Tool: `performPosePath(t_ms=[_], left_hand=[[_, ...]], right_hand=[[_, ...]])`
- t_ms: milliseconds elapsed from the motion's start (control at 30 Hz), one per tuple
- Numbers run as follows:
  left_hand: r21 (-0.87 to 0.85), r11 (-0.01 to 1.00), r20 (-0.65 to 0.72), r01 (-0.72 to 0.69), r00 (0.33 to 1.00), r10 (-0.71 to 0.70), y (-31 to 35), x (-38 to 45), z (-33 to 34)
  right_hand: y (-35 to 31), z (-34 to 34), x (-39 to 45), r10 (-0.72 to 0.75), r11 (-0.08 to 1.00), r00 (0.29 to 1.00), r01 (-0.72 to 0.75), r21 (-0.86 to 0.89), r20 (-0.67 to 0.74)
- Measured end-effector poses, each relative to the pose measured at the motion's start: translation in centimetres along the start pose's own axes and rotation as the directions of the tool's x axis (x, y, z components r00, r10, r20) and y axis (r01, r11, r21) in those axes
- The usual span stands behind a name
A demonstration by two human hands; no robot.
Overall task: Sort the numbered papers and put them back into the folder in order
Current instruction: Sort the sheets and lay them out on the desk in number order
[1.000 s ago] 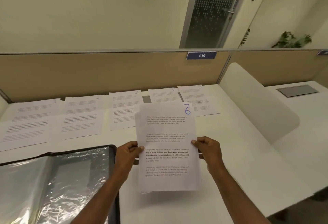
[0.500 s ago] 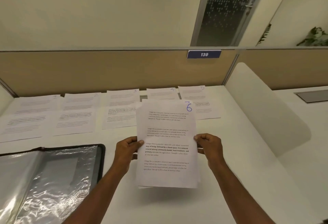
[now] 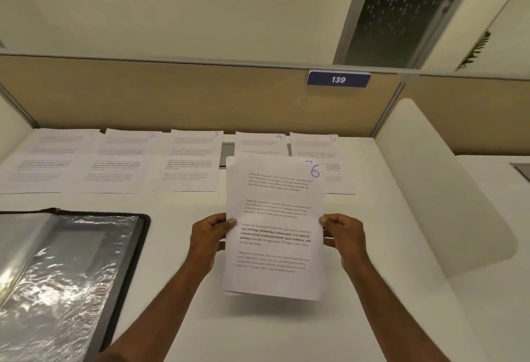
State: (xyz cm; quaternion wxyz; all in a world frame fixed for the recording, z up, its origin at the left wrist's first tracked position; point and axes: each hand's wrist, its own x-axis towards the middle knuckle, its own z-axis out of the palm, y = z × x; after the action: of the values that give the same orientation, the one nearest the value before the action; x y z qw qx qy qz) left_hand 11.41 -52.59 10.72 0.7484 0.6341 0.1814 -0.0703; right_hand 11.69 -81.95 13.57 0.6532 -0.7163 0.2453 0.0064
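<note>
Desk (image 3: 286,333): white, spread below a tan partition (image 3: 172,95) with a blue tag "139" (image 3: 338,79) at 1 o'clock.
Folder (image 3: 71,275): lay open at 8 o'clock, clear sleeves glinting.
Row of papers (image 3: 189,161): lay flat along the far edge at 11 to 12 o'clock, corners numbered up to 5.
Stack of papers (image 3: 275,227): held above the desk at centre, top sheet marked 6.
Left hand (image 3: 209,235): fingers clamped on the stack's left edge.
Right hand (image 3: 344,235): fingers clamped on its right edge.
</note>
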Motion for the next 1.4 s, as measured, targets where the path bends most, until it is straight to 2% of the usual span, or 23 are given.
performPosePath(t_ms=[233, 433, 733, 833, 1100, 1233, 1400], left_hand=[[-0.021, 1.0, -0.058, -0.001, 0.998, 0.0, -0.4, -0.8, 0.4], [0.013, 1.0, -0.102, -0.012, 0.995, 0.013, 0.5, -0.4, -2.7], [-0.055, 0.998, -0.255, -0.013, 0.967, -0.002, 1.0, 1.1, -14.3], [-0.122, 0.992, -0.341, -0.022, 0.94, -0.021, 1.1, 1.3, -18.6], [-0.13, 0.99, -0.563, -0.044, 0.825, -0.037, 1.4, 2.3, -30.7], [-0.174, 0.984, -0.579, -0.041, 0.812, -0.069, 2.0, 2.7, -34.5], [-0.246, 0.966, -0.581, -0.075, 0.81, -0.085, 2.6, 2.6, -35.8]], right_hand=[[0.2, -0.4, 0.2, -0.012, 1.0, 1.0, 0.011, -0.022, -0.008], [0.4, 1.2, -0.4, -0.027, 0.999, 0.999, 0.028, 0.025, -0.028], [1.6, 6.8, -3.4, 0.044, 0.996, 0.999, -0.043, 0.08, -0.012], [2.5, 8.7, -4.3, 0.064, 0.995, 0.998, -0.063, 0.083, -0.013], [5.3, 12.9, -6.1, 0.128, 0.991, 0.991, -0.126, 0.049, -0.028], [7.0, 14.7, -7.3, 0.15, 0.989, 0.988, -0.15, 0.013, -0.03], [9.9, 17.0, -8.4, 0.181, 0.979, 0.982, -0.185, -0.086, -0.05]])
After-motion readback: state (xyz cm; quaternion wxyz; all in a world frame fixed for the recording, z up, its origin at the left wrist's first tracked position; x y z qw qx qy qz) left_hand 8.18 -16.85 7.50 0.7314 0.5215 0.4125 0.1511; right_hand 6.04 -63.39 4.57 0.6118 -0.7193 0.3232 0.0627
